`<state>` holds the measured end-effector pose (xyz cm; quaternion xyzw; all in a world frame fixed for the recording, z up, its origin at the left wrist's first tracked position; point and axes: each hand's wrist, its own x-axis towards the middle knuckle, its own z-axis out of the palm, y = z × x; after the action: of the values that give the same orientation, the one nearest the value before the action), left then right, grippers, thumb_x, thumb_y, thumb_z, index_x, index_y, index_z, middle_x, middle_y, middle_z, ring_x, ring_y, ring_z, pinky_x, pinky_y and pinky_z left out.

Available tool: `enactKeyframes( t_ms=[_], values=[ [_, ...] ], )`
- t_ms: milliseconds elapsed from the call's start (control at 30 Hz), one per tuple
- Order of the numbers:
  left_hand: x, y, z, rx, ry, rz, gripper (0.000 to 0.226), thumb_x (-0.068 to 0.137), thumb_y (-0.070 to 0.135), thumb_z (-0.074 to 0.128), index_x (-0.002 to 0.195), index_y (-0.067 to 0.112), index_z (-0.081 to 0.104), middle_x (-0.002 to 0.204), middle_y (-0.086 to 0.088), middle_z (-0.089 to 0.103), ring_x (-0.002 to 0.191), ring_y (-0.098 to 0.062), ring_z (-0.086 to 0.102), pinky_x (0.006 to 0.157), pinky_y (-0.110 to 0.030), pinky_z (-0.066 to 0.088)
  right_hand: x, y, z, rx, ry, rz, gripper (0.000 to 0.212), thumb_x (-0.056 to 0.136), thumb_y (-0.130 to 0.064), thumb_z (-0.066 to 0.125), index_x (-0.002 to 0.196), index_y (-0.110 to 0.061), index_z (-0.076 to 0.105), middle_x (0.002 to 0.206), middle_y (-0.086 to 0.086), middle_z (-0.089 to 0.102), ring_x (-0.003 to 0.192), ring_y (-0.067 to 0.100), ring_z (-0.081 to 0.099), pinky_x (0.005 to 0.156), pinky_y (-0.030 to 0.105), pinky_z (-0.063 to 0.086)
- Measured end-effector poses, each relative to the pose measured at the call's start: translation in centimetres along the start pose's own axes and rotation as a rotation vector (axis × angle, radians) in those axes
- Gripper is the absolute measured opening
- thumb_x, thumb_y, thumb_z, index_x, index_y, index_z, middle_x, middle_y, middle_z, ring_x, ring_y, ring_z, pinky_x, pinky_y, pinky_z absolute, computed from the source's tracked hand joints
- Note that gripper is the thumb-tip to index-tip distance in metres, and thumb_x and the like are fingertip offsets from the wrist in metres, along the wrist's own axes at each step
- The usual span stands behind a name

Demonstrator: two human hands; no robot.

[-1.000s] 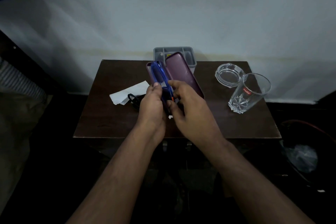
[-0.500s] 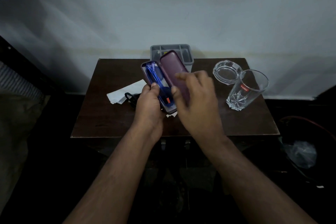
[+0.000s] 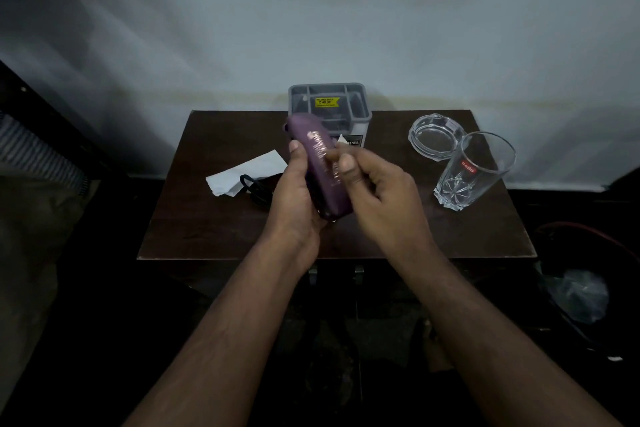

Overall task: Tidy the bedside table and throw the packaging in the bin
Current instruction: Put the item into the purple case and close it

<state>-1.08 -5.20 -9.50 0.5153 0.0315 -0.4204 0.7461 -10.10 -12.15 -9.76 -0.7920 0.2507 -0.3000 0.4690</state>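
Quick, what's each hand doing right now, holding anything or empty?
Left hand: holding the closed purple case, fingers wrapped round it.
Right hand: fingers curled, fingertips on the case's right edge; a firm hold cannot be told.

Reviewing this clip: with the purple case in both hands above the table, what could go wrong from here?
1. The case is held in the air by the left hand; the right hand only touches it at the fingertips, so it could slip onto the table.
2. The glass stands near the table's right edge, beside the ashtray; a right-arm sweep toward the bin might topple it.
3. The paper and black cord lie partly behind the left hand, easily overlooked.
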Motion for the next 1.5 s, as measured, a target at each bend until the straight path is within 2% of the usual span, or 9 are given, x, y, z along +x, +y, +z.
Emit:
enactKeyframes(
  t_ms=[100,233,700,833,933,1000,1133,1367,1500],
  values=[
    [0.1,-0.4,0.0,0.069,-0.005,0.015,0.054,0.097,0.053,0.057,0.133,0.014,0.064,0.127,-0.011,0.073,0.115,-0.029,0.071,0.096,-0.046,0.057,0.0,0.6,0.6,0.034,-0.1,0.03,0.028,0.1,-0.022,0.059,0.124,-0.021,0.073,0.134,-0.007,0.067,0.126,0.003,0.061,0.108,0.024,0.047],
    [0.2,-0.6,-0.2,0.167,-0.008,0.082,0.032,0.103,0.031,0.058,0.127,0.013,0.066,0.108,-0.008,0.076,0.096,-0.023,0.072,0.087,-0.044,0.058,0.3,1.1,0.0,0.095,-0.037,0.115,0.02,0.098,-0.023,0.062,0.118,-0.022,0.061,0.116,-0.007,0.072,0.11,0.009,0.069,0.098,0.045,0.056],
    [0.2,-2.3,0.1,0.413,-0.186,0.178,0.043,0.089,0.042,0.063,0.126,0.02,0.066,0.118,-0.012,0.075,0.111,-0.029,0.071,0.102,-0.058,0.053,0.8,1.4,-1.8,-0.094,0.036,0.197,0.035,0.102,-0.021,0.057,0.136,-0.026,0.064,0.119,-0.006,0.076,0.109,0.011,0.069,0.098,0.035,0.055],
    [0.1,-2.7,0.3,0.384,-0.184,0.138,0.025,0.103,0.032,0.058,0.125,0.021,0.064,0.117,-0.011,0.075,0.107,-0.027,0.073,0.094,-0.062,0.057,0.8,1.5,-2.2,-0.132,0.024,0.191,0.034,0.103,-0.022,0.056,0.135,-0.025,0.065,0.119,-0.005,0.076,0.11,0.013,0.07,0.098,0.035,0.054],
    [0.0,-2.6,0.9,0.31,-0.159,0.108,0.026,0.106,0.026,0.053,0.128,0.015,0.061,0.102,-0.006,0.077,0.086,-0.016,0.075,0.068,-0.043,0.063,0.7,1.4,-2.4,-0.174,-0.024,0.173,0.038,0.103,-0.024,0.056,0.14,-0.024,0.061,0.124,-0.003,0.073,0.109,0.013,0.069,0.097,0.034,0.054],
    [-0.1,-2.2,1.4,0.177,-0.12,0.041,0.031,0.107,0.023,0.05,0.131,0.006,0.06,0.099,-0.009,0.075,0.077,-0.016,0.073,0.058,-0.035,0.059,0.3,1.6,-2.2,-0.202,-0.103,0.122,0.05,0.1,-0.032,0.059,0.148,-0.019,0.051,0.135,0.002,0.064,0.121,0.017,0.063,0.106,0.038,0.049],
    [-0.2,-1.7,1.8,-0.008,-0.07,-0.029,0.023,0.098,0.011,0.057,0.117,0.003,0.067,0.093,-0.013,0.071,0.076,-0.023,0.069,0.073,-0.038,0.06,-0.8,2.1,-2.5,-0.32,-0.285,0.114,0.089,0.085,-0.048,0.071,0.158,-0.017,0.03,0.141,0.005,0.043,0.132,0.024,0.049,0.114,0.041,0.042],
    [-0.3,-2.3,1.3,0.387,0.046,0.245,0.051,0.085,0.006,0.077,0.128,0.019,0.053,0.119,-0.011,0.069,0.103,-0.022,0.072,0.078,-0.037,0.061,-0.8,2.6,-5.3,-0.468,-0.188,0.133,0.074,0.08,-0.007,0.07,0.146,-0.031,0.049,0.126,0.002,0.045,0.118,0.027,0.052,0.103,0.046,0.049],
    [-0.4,-2.9,0.0,0.804,0.014,0.228,0.048,0.081,0.013,0.085,0.119,0.022,0.057,0.108,-0.004,0.065,0.1,-0.027,0.07,0.088,-0.049,0.061,-1.2,2.7,-6.1,-0.649,-0.321,0.226,0.073,0.081,-0.001,0.066,0.142,-0.039,0.051,0.132,0.001,0.046,0.122,0.028,0.044,0.106,0.048,0.046]
  ],
)
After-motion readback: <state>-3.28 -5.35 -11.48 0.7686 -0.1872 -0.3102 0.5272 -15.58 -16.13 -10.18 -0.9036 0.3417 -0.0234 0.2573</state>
